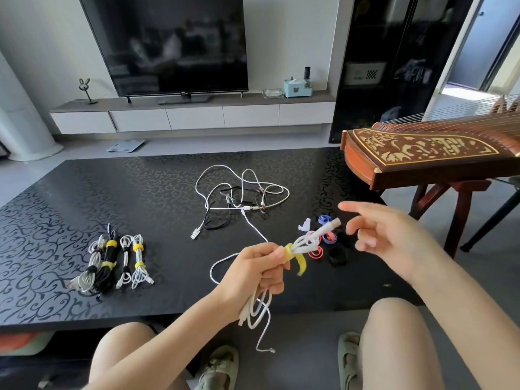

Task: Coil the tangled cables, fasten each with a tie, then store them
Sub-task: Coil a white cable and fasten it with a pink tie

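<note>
Holds the left hand (pixel 259 270) up over the near edge of the table (pixel 168 178), forearm rising from the lower left, fingers curled tight round a white cable coil (pixel 308 240). Presses the thumb onto a yellow tie (pixel 294 256) wrapped round the coil at the right side of the fist, with the tie's loose end hanging down past the knuckles. Lets coil loops and a plug stick out to the right of the fist, and more loops and a free end droop below it, nearer than the table edge.

Holds the right hand (pixel 385 235) just right of the coil's tip and apart from it, fingers spread and loosely bent, forefinger pointing left, gripping nothing.

Counts one coil in hand. Counts four tied bundles (pixel 108 260) side by side on the near left of the table. Counts one tangle (pixel 242 198) of white and black cables in the middle of the table; cannot tell how many cables in it. Counts at least five loose ties (pixel 325 219), blue, white, red and black, on the table beyond the coil's tip, some partly hidden behind it.
</note>
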